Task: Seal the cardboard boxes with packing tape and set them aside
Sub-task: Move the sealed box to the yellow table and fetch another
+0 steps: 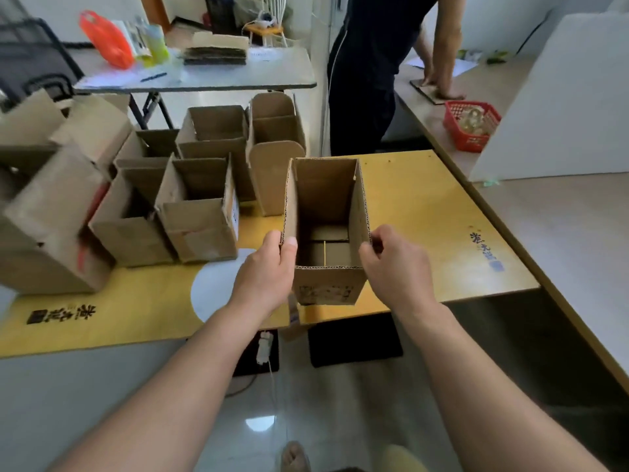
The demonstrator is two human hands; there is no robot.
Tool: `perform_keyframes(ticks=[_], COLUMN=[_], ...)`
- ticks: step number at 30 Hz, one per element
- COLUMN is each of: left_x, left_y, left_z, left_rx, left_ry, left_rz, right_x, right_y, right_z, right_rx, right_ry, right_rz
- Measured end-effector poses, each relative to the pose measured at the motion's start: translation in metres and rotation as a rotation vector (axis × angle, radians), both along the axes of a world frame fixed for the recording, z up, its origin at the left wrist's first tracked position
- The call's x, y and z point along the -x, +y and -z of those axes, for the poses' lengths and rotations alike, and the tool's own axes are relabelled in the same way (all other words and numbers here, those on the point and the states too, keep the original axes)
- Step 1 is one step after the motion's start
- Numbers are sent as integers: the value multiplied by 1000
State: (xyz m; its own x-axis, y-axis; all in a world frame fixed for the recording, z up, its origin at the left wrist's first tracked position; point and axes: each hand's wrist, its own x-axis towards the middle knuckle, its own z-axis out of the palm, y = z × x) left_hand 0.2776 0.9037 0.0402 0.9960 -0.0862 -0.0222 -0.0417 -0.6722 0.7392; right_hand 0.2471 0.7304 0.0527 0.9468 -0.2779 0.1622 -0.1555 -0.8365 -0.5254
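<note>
A worker's left hand [272,267] and right hand [391,264] pinch opposite side flaps of an open cardboard box [326,226] held between them over the table's [442,216] near edge. Steady, level carrying should keep the bottom seam flat. No tape is visible.

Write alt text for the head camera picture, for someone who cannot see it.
An open brown cardboard box is held at the near edge of a yellow tabletop, the left hand gripping its left wall, the right hand pinching its right wall. More open cardboard boxes crowd the table's left side; a person in dark clothing stands beyond.
</note>
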Motion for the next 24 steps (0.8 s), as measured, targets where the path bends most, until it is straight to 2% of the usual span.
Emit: perform_keyframes(ticks=[5, 12, 15, 17, 21, 24], left_x=[-30, -88, -107, -118, -129, -127], left_y=[36, 63, 73, 79, 89, 90], left_z=[12, 25, 32, 35, 37, 39], left_rx=[-34, -386, -449, -492, -531, -466], left_ry=[-37, -274, -332, -276, -1, 31], left_rz=[-76, -169, -175, -169, -164, -159], right_x=[-46, -107, -126, -136, -152, -159], right_y=[34, 62, 67, 70, 70, 76], right_z=[9, 24, 31, 36, 46, 48], right_rx=[-8, -15, 25, 88, 113, 113], right_ry=[33, 50, 109, 177, 222, 198], right_rz=[-66, -142, -178, -225, -265, -264])
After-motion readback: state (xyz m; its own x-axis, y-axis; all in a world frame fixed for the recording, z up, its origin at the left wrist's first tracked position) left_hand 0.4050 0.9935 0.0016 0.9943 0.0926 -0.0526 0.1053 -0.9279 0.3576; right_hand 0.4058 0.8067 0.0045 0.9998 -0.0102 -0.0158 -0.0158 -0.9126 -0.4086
